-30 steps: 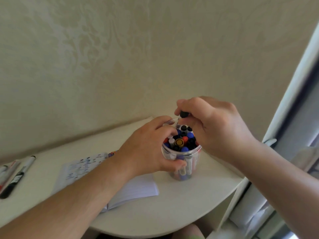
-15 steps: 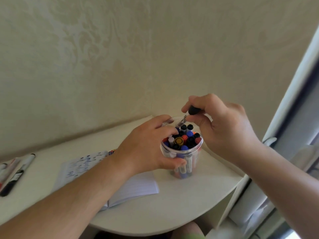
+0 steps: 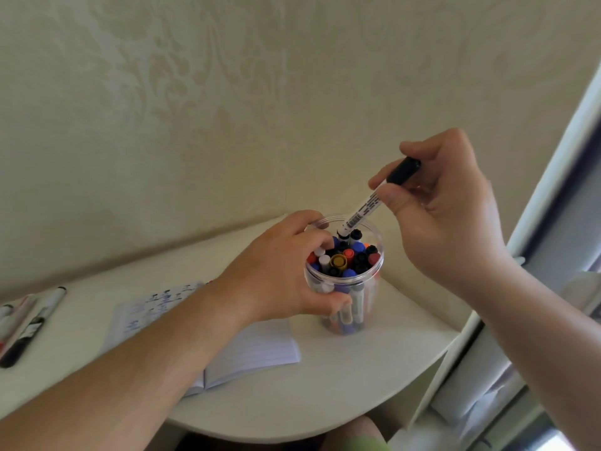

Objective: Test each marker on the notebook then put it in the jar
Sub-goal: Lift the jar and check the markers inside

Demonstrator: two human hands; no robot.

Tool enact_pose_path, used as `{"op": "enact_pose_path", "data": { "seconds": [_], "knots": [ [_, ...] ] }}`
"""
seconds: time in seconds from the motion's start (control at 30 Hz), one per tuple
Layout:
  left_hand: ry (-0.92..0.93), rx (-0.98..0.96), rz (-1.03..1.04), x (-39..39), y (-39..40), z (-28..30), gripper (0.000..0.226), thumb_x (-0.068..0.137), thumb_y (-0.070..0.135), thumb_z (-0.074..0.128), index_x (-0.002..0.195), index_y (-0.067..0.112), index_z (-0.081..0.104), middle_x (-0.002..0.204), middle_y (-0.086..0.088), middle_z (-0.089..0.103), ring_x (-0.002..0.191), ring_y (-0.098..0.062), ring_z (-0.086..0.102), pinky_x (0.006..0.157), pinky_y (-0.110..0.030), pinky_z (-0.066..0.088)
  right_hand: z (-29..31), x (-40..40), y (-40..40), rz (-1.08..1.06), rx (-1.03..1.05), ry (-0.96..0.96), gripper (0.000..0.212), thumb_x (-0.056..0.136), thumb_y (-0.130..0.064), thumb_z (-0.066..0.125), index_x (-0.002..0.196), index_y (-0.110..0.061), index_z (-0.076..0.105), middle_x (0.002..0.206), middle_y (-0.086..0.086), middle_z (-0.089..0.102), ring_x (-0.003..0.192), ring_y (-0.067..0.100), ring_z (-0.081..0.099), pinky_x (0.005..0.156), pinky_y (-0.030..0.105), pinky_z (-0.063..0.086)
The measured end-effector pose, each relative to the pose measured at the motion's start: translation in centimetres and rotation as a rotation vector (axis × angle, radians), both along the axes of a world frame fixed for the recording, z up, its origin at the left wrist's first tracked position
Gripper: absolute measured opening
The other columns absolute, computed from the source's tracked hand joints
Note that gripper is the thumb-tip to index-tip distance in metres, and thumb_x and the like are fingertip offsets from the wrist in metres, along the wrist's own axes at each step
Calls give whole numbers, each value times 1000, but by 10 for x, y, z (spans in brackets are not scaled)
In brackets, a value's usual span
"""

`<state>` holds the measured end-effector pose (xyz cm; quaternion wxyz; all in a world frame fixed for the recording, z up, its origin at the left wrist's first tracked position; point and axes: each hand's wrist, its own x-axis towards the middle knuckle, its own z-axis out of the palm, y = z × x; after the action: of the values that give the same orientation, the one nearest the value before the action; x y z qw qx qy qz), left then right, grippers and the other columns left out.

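Note:
A clear plastic jar (image 3: pixel 374 278) stands on the white table, packed with several upright markers with black, blue, red and orange caps. My left hand (image 3: pixel 276 275) grips the jar's left side, fingers over the rim. My right hand (image 3: pixel 445 216) pinches a white marker with a black cap (image 3: pixel 367 206) near its cap end. That marker is tilted, and its lower end dips among the markers at the jar's mouth. An open notebook (image 3: pixel 253 349) with blue scribbles on its left page lies under my left forearm.
Several more markers (image 3: pixel 29 320) lie at the table's far left edge. The wallpapered wall rises right behind the jar. The rounded table edge (image 3: pixel 357 428) curves at the front right, with a white window frame (image 3: pixel 553 190) beyond it.
My right hand has risen and moved right, drawing the black-capped marker up so most of its barrel shows above the jar. The left hand stays on the jar.

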<state>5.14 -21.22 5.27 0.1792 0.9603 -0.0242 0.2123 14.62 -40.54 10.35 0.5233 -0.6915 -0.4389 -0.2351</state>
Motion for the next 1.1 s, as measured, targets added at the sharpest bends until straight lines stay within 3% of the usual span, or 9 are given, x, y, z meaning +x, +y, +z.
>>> {"op": "enact_pose_path", "data": {
  "seconds": [0.27,0.43,0.57,0.63,0.7,0.8,0.93,1.0,1.1],
  "knots": [
    [114,24,12,1,-3,10,62,63,79,75,104,35,59,116,25,45,106,1,51,92,-30,50,6,-2,-1,23,-16,140,37,89,-29,68,102,-54,44,94,-5,76,93,22,73,87,53,57],
    [23,8,-5,-4,-12,3,58,64,68,80,103,35,54,106,21,46,98,-1,51,82,-20,46,5,-1,-7,37,-149,131,39,92,-23,70,103,-52,45,95,-10,75,91,17,75,88,53,58],
    [-47,-15,-46,-5,-19,-3,54,65,59,84,95,36,46,104,21,47,97,-3,49,78,-15,41,8,4,-10,-15,-199,98,40,96,-18,74,110,-41,45,93,-13,75,87,6,73,84,26,55],
    [-68,-48,-75,-5,-20,-6,48,67,53,86,101,37,56,116,22,49,107,-3,51,89,-16,41,12,5,-9,-48,-227,99,38,95,-21,75,111,-39,46,94,-13,74,85,4,72,76,10,50],
    [-58,-90,-108,-6,-20,-6,47,68,50,87,108,41,65,127,21,50,116,-4,51,98,-17,40,13,6,-9,-77,-237,95,38,95,-22,75,112,-40,46,95,-13,73,86,4,71,73,6,47],
    [-9,-77,-136,-7,-20,-3,48,70,51,85,115,51,67,133,19,44,116,-3,50,100,-17,41,15,3,-10,-88,-225,93,38,94,-21,76,109,-40,47,93,-14,73,85,4,72,78,14,53],
    [-70,14,-143,-10,-22,-4,48,69,59,78,115,47,71,131,11,47,100,-10,58,88,-28,52,14,7,-15,-58,-162,145,39,91,-20,79,102,-44,50,91,-8,76,82,10,76,87,45,60],
    [-113,64,-118,-10,-21,-5,48,69,65,71,112,43,72,129,7,51,95,-14,59,81,-32,55,13,6,-18,-22,-108,142,41,90,-21,78,100,-49,50,92,-6,77,83,16,76,87,52,60],
    [-87,108,-49,-9,-17,-7,52,70,75,64,113,45,67,134,9,48,105,-12,56,87,-32,54,14,2,-23,30,-10,132,38,90,-27,70,104,-56,49,93,-5,75,86,20,75,85,57,59]
  ]
}}
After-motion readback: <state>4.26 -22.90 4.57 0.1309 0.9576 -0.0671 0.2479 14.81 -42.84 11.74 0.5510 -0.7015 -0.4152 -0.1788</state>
